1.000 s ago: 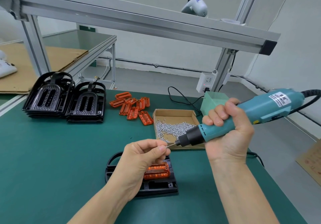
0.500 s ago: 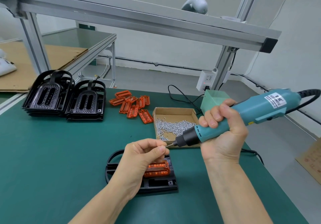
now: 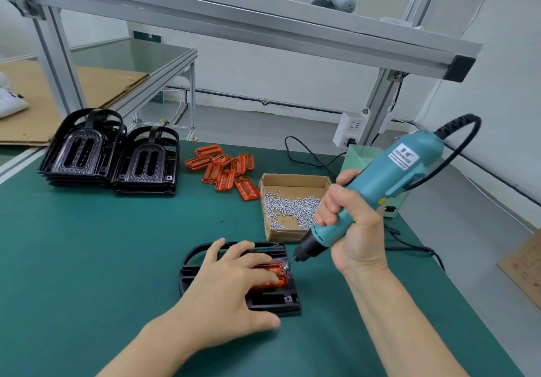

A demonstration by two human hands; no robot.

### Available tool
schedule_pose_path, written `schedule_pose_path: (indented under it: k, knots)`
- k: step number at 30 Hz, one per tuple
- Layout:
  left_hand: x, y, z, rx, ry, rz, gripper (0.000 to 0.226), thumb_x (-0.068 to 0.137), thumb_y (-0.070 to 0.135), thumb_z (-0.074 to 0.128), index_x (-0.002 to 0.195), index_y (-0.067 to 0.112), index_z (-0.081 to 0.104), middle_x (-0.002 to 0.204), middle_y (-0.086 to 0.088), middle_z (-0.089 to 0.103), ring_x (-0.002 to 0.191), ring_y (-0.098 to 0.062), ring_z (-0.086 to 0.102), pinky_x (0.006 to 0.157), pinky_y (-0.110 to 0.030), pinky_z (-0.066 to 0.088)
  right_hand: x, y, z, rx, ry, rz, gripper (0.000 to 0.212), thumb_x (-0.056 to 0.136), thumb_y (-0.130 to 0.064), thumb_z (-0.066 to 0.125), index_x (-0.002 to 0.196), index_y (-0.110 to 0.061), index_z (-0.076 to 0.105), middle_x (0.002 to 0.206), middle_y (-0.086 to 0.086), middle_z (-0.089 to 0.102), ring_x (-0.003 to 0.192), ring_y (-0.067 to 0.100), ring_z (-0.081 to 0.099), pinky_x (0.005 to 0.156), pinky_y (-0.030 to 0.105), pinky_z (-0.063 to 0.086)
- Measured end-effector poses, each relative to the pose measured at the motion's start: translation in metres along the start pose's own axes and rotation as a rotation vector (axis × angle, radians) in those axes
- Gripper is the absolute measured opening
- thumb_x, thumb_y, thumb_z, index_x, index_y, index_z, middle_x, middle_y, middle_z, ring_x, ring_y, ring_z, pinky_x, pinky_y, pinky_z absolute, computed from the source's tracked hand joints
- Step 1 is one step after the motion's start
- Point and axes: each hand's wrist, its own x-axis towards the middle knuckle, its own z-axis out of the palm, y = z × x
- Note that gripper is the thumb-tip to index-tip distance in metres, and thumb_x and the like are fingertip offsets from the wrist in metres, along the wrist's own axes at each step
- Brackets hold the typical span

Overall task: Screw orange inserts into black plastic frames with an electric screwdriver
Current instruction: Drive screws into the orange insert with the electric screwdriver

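A black plastic frame [image 3: 273, 303] lies flat on the green mat near me, with an orange insert [image 3: 279, 271] seated in it. My left hand [image 3: 234, 286] lies flat across the frame, its straight fingers pressing on the insert. My right hand [image 3: 348, 230] grips a teal electric screwdriver [image 3: 380, 183], tilted down to the left. The bit tip [image 3: 291, 262] touches the insert's far right corner. Most of the insert is hidden under my fingers.
Two stacks of black frames [image 3: 112, 157] stand at the far left. Loose orange inserts [image 3: 225, 169] lie behind a cardboard box of screws [image 3: 292, 207]. A green box [image 3: 366, 154], a power strip [image 3: 351, 128] and cables sit at the right; an aluminium rail [image 3: 234, 25] crosses overhead.
My left hand dropped from the bit, where it pinched a screw, and flattened onto the insert. My right hand swung the screwdriver down until the bit met the insert's corner.
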Motion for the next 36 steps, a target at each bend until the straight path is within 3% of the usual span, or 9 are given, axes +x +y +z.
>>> schedule_pose_path:
  k: [5,17,26,30,36]
  knots:
    - [0.002,-0.002,0.004,0.074,0.008,0.036,0.053,0.077,0.066,0.050,0.129,0.053,0.046,0.147,0.029,0.027,0.140,0.001,0.002,0.105,-0.030,-0.027,0.002,0.006,0.002,-0.077,-0.054,0.005,0.022,0.071,0.000,0.055,0.073,-0.022,0.056,0.053,-0.001,0.041,0.041,0.012,0.037,0.044,0.023,0.038]
    - [0.003,-0.006,0.009,0.097,0.033,0.049,0.054,0.077,0.065,0.046,0.129,0.053,0.046,0.148,0.028,0.029,0.140,0.000,0.005,0.108,-0.035,-0.022,0.005,0.013,0.009,-0.174,-0.144,0.015,0.022,0.072,-0.001,0.057,0.072,-0.023,0.058,0.047,0.001,0.041,0.039,0.015,0.036,0.046,0.024,0.039]
    - [0.004,-0.005,0.008,0.060,0.038,0.038,0.053,0.075,0.065,0.048,0.127,0.053,0.050,0.145,0.030,0.031,0.138,0.000,0.008,0.111,-0.035,-0.015,0.007,0.018,0.017,-0.260,-0.490,0.038,0.012,0.069,-0.014,0.064,0.075,-0.023,0.059,0.048,-0.001,0.045,0.037,0.013,0.038,0.047,0.023,0.040]
    - [0.003,-0.007,0.010,0.031,0.040,0.027,0.052,0.075,0.064,0.050,0.126,0.053,0.050,0.145,0.030,0.030,0.138,0.002,0.006,0.113,-0.035,-0.011,0.008,0.018,0.013,-0.215,-0.429,0.029,0.019,0.070,-0.013,0.065,0.085,-0.024,0.060,0.052,0.000,0.045,0.039,0.012,0.039,0.047,0.025,0.041]
    - [0.003,-0.007,0.010,0.033,0.038,0.026,0.052,0.075,0.064,0.050,0.126,0.054,0.050,0.146,0.030,0.031,0.139,0.000,0.007,0.114,-0.037,-0.009,0.009,0.018,0.010,-0.273,-0.352,-0.004,0.020,0.073,-0.019,0.069,0.077,-0.036,0.059,0.051,-0.004,0.049,0.043,0.014,0.041,0.051,0.029,0.043]
